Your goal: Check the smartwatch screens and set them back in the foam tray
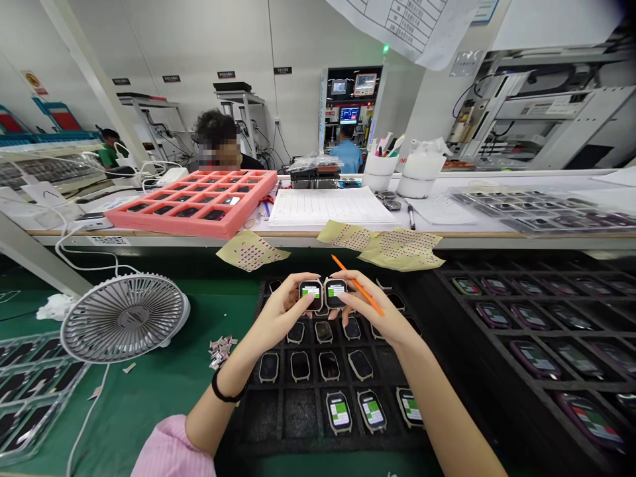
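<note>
My left hand (282,309) is closed around a small watch body (311,292) with a lit green and white screen. My right hand (368,306) grips a second lit watch body (335,291) right beside it, and an orange stick (358,285) lies between its fingers. Both hands hover over a black compartment tray (278,417) that holds several watch bodies, some dark, three at the front with lit screens.
A second black tray (521,371) of watch bodies lies to the right. A small white fan (124,317) stands on the green mat at left. On the shelf behind are a pink foam tray (193,222), paper sheets, white cups and yellow label sheets (397,248). People work beyond.
</note>
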The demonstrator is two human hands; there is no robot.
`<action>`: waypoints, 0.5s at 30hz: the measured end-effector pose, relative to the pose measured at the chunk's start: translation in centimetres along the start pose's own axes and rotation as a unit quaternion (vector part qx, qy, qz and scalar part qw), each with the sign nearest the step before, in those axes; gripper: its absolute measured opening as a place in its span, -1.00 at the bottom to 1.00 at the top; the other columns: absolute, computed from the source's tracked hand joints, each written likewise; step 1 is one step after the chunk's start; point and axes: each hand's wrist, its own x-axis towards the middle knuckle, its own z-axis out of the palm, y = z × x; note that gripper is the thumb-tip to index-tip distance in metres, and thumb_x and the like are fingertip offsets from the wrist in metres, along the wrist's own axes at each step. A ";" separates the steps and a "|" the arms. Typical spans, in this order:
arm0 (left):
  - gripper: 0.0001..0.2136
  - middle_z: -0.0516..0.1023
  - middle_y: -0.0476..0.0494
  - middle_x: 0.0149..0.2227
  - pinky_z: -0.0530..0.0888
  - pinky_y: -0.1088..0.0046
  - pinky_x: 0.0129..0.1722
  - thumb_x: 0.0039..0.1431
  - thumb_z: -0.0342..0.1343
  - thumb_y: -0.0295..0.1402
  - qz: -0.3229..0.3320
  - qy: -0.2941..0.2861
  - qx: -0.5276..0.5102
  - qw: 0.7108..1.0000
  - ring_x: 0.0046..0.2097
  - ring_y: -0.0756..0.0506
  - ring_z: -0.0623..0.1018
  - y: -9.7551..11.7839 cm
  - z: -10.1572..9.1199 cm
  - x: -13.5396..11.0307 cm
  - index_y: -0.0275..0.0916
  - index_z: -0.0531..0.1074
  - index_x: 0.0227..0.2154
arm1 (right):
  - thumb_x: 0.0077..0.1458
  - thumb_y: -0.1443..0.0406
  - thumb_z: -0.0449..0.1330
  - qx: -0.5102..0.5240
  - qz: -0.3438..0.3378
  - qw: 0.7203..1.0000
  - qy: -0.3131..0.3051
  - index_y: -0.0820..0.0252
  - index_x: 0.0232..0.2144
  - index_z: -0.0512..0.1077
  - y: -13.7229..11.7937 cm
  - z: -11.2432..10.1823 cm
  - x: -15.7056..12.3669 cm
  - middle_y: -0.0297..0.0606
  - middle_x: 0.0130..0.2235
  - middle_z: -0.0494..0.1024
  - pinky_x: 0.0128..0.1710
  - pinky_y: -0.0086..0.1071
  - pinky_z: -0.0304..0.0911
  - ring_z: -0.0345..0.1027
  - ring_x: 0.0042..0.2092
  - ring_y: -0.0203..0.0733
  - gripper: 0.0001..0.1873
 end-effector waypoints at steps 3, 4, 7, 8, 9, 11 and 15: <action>-0.68 0.45 -0.15 -0.13 0.42 0.53 -0.39 0.23 0.02 -0.17 -0.006 0.002 -0.003 1.000 -0.25 -0.04 0.45 0.1 0.1 0.0 -0.21 0.34 -0.03 | 0.13 0.23 0.18 -0.004 0.001 1.000 0.014 0.10 -0.12 0.30 0.2 0.0 0.1 -0.31 -0.24 0.41 -0.53 -0.44 0.35 0.46 -0.44 -0.30 -0.74; -0.69 0.45 -0.14 -0.15 0.42 0.53 -0.40 0.23 0.01 -0.17 -0.009 0.002 -0.002 1.000 -0.25 -0.04 0.45 0.2 0.1 0.0 -0.21 0.34 -0.04 | 0.12 0.23 0.19 -0.005 0.002 1.000 0.017 0.11 -0.13 0.31 0.2 0.0 0.1 -0.32 -0.27 0.42 -0.55 -0.44 0.34 0.45 -0.46 -0.30 -0.74; -0.68 0.45 -0.15 -0.16 0.43 0.51 -0.36 0.21 0.04 -0.20 -0.008 -0.001 0.007 1.000 -0.24 -0.05 0.46 0.4 0.0 -0.1 -0.23 0.33 -0.02 | 0.11 0.24 0.20 0.002 0.006 1.000 0.013 0.10 -0.12 0.30 0.1 0.0 0.1 -0.30 -0.24 0.42 -0.57 -0.45 0.34 0.46 -0.44 -0.29 -0.73; -0.66 0.45 -0.16 -0.14 0.44 0.49 -0.32 0.19 0.07 -0.23 -0.007 -0.004 0.013 1.000 -0.22 -0.06 0.46 0.4 0.0 -0.2 -0.23 0.31 -0.01 | 0.11 0.24 0.20 0.003 0.009 1.000 0.006 0.10 -0.10 0.29 0.0 -0.1 0.1 -0.28 -0.21 0.41 -0.55 -0.45 0.35 0.47 -0.41 -0.28 -0.71; -0.63 0.45 -0.18 -0.11 0.44 0.48 -0.28 0.17 0.10 -0.25 -0.007 -0.007 0.022 1.000 -0.20 -0.07 0.46 0.5 0.0 -0.2 -0.24 0.29 0.01 | 0.10 0.25 0.21 0.004 0.012 1.000 -0.002 0.08 -0.08 0.28 -0.1 -0.2 0.1 -0.26 -0.17 0.40 -0.54 -0.44 0.36 0.48 -0.38 -0.27 -0.68; -0.59 0.43 -0.20 -0.05 0.43 0.47 -0.24 0.14 0.14 -0.30 -0.010 -0.011 0.040 0.999 -0.16 -0.07 0.46 0.5 -0.1 -0.2 -0.23 0.25 0.04 | 0.07 0.27 0.23 0.007 0.018 1.000 -0.017 0.06 -0.05 0.26 -0.2 -0.3 0.0 -0.21 -0.08 0.37 -0.51 -0.43 0.38 0.49 -0.33 -0.24 -0.61; -0.61 0.43 -0.18 -0.08 0.43 0.48 -0.27 0.12 0.16 -0.30 -0.020 0.000 0.036 0.999 -0.19 -0.06 0.46 0.6 -0.1 -0.1 -0.24 0.29 0.00 | 0.06 0.26 0.23 0.005 0.014 1.000 -0.010 0.06 -0.05 0.26 0.0 -0.3 0.1 -0.20 -0.07 0.37 -0.52 -0.43 0.37 0.50 -0.35 -0.24 -0.61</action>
